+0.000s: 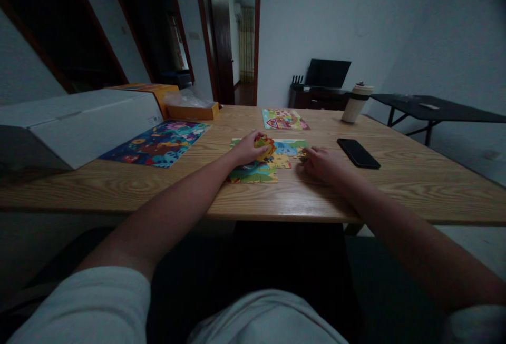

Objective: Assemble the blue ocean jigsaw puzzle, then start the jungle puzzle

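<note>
The left hand [248, 149] is closed around a small bunch of joined puzzle pieces [265, 146], yellow and red, and holds it just above the half-built puzzle [269, 162] on the counter [395, 175]. The pieces are at the fingertips, on the far right side of this hand, so they are over the middle of the puzzle. The right hand [322, 164] lies flat on the wood and its fingertips touch the right edge of the puzzle; it grips nothing. The puzzle's long side runs left to right, and the left hand is nearer to its centre. To the right of the right hand lies a black phone [358, 153], close by. The near counter edge is just behind both wrists. Farther left are a finished dark puzzle [158, 144] and a white box [79, 125], well apart.
</note>
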`<state>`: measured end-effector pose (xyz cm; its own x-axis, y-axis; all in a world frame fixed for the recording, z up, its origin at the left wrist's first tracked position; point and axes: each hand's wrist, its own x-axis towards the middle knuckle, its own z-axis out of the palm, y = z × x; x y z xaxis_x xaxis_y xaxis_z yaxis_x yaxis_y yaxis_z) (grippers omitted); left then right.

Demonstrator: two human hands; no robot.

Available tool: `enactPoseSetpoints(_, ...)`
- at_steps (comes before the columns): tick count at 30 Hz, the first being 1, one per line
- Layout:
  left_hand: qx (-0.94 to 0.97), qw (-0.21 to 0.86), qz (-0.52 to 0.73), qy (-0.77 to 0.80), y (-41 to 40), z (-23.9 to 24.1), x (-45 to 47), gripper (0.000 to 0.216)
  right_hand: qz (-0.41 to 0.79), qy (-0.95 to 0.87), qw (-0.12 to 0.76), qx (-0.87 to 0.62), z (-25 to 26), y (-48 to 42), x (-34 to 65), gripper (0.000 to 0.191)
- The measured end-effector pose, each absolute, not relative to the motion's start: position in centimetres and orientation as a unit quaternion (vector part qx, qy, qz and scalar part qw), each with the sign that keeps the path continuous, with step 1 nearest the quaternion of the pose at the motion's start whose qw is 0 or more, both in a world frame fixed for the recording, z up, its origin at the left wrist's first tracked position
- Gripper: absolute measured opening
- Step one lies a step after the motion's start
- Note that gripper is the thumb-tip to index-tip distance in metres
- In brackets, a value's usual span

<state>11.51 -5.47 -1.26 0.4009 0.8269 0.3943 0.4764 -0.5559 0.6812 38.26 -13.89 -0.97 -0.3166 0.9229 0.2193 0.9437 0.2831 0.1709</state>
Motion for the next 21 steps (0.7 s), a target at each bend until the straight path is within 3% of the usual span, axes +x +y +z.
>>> enactPoseSetpoints(6,0.798,0.243,0.363,0.416,-5.4,-1.3,11.5,0.038,-0.147,-0.797,0.045,-0.584,-1.0,-13.6,38.9,0.045)
enactPoseSetpoints(11,0.806,0.236,0.36,0.406,-5.5,-1.2,11.5,0.035,-0.125,-0.788,0.034,-0.602,-1.2,-12.9,39.6,0.036)
enactPoseSetpoints(21,0.802,0.241,0.366,0.406,-5.5,-1.2,11.5,0.033,-0.138,-0.778,0.035,-0.612,-1.3,-13.1,39.4,0.038)
